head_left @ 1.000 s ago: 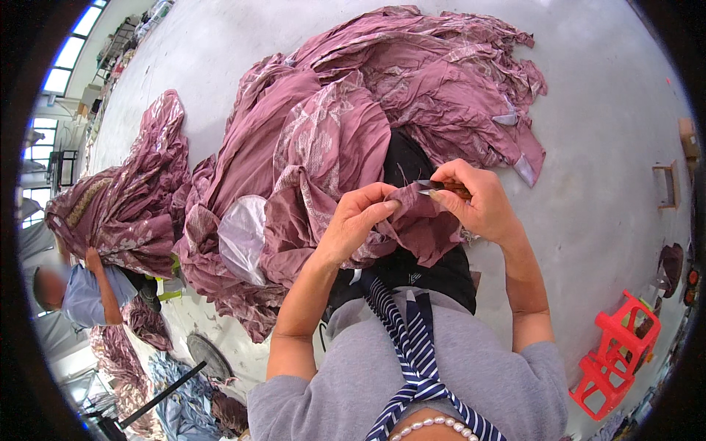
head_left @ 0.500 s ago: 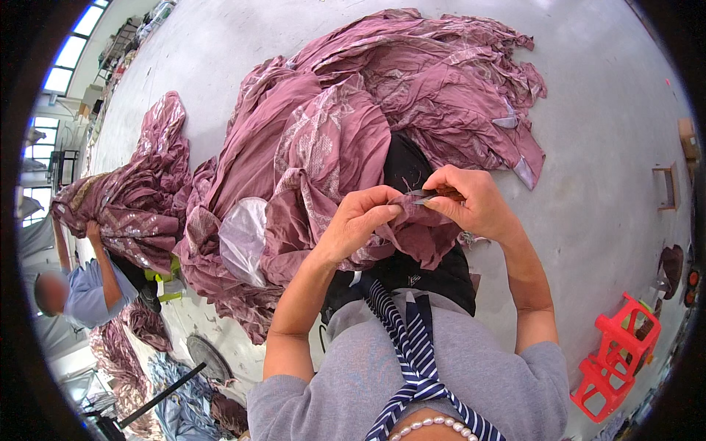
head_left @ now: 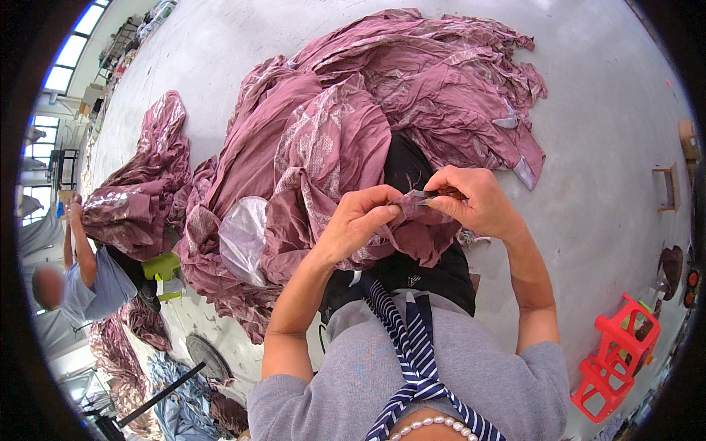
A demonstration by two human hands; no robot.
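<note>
A large heap of mauve-pink patterned fabric (head_left: 316, 147) spreads across the floor and up over my lap. An edge of it is pinched between the thumb and fingers of my left hand (head_left: 365, 215). Close beside that pinch, my right hand (head_left: 471, 200) is closed around small metal thread snips (head_left: 424, 197), whose tips meet the fabric edge. Most of the snips' handle is hidden in my palm. Loose threads (head_left: 413, 181) stick up just beyond the tips. A pale, translucent round patch (head_left: 244, 241) lies on the cloth to the left.
At the left a co-worker (head_left: 92, 283) holds up another part of mauve fabric, near a lime-green stool (head_left: 163, 273). A red plastic stool (head_left: 618, 353) lies at the right. A round black base (head_left: 209, 358) and blue cloth (head_left: 180, 400) are at the lower left.
The snips' blades have shifted slightly at the fabric edge and look closer together; my hands stay nearly in place. The co-worker's hands have moved up and outward with the cloth.
</note>
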